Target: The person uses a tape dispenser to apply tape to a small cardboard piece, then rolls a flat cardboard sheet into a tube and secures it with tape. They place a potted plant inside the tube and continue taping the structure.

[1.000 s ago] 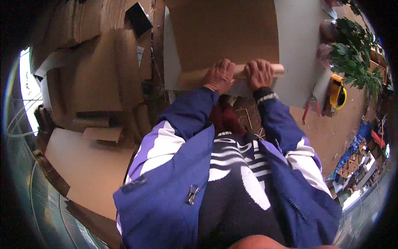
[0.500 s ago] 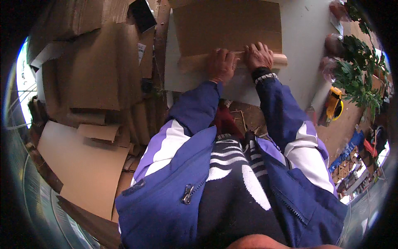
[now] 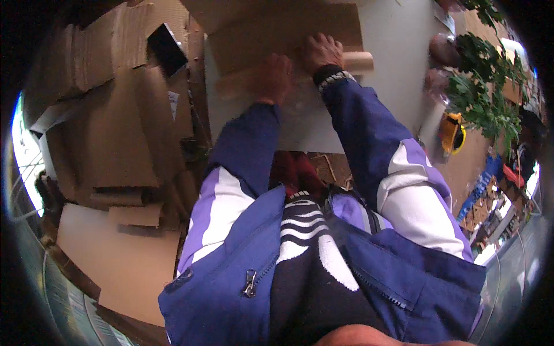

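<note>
A brown cardboard sheet (image 3: 277,32) lies on a white board (image 3: 392,86) at the far middle. Along the sheet's near side runs a paler strip (image 3: 359,61) that looks folded or curled over. My right hand (image 3: 323,53) rests on this strip near its right end, palm down, its fingers stretched out and slightly apart. To its left, my left hand (image 3: 274,79) is over the same near side. Motion smears its fingers, so their exact hold does not show. The strip's left part is also blurred.
Cardboard stacks (image 3: 104,127) fill the left side, with a black flat rectangular object (image 3: 167,49) on top. A loose cardboard sheet (image 3: 121,259) lies lower left. On the right are leafy green stems (image 3: 485,92), clear-wrapped bundles (image 3: 443,49) and a yellow-and-black tool (image 3: 452,132).
The whole view has shifted, so the scene sits farther left. Both hands have slid a little left along the cardboard's near side. My left hand has become blurred.
</note>
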{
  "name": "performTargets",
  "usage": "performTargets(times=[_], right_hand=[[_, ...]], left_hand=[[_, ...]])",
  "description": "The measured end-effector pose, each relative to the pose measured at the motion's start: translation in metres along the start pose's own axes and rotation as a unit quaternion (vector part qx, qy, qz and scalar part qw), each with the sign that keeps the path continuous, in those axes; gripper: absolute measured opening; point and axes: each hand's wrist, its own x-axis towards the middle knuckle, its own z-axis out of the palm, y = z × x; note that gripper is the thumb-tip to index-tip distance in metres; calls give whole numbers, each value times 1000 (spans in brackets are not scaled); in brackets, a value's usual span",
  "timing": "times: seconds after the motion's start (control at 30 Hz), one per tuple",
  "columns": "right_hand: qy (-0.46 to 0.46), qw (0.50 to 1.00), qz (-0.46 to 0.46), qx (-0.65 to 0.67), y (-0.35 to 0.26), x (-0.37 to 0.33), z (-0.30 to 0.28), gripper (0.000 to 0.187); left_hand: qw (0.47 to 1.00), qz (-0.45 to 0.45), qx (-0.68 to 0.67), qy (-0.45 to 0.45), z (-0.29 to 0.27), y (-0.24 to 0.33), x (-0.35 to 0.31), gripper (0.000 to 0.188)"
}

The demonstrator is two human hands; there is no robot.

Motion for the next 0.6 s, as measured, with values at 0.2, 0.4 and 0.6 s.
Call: performTargets(times=[0.2,0.4,0.6], right_hand=[[56,979,-195,18,4,-26,-21,52],[-188,969,-137,-87,-7,20,-29,55],[-214,945,-203,-138,-23,-78,-43,42]], left_hand=[[995,-14,30,-99,-23,0,48,32],[993,-22,19,-118,-30,-11,78,32],[992,102,7,68,-46,16,-85,25]])
